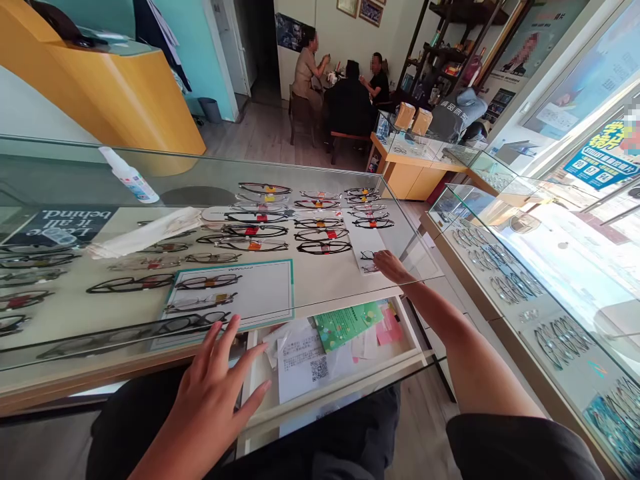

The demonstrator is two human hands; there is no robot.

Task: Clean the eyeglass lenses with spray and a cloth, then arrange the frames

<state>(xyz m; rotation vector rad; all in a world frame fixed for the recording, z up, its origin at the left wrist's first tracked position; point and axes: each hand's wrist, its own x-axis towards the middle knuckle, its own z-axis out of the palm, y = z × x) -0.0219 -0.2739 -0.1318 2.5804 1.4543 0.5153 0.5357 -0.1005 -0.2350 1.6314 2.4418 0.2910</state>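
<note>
My right hand (pixel 393 267) reaches into the glass display case (pixel 320 293) from its open front. Its fingers are closed at the end of a small pair of eyeglasses (pixel 367 255) at the near end of a white strip (pixel 361 233); the fingertips are partly hidden. Over the case's front edge, my left hand (pixel 215 373) is spread, holding nothing. Below and between the hands, a pulled-out drawer (pixel 410 327) holds a green leaflet (pixel 347 325), a printed sheet (pixel 300 370) and pink paper (pixel 387 327). Rows of eyeglasses with coloured tags (pixel 325 247) lie inside the case.
A white spray bottle (pixel 130 177) and a crumpled white cloth (pixel 147 233) lie on the glass top. A white board with a teal border (pixel 270 287) lies under some frames. More glass cases (pixel 500 293) run along the right. Several people (pixel 350 97) sit around a table at the back.
</note>
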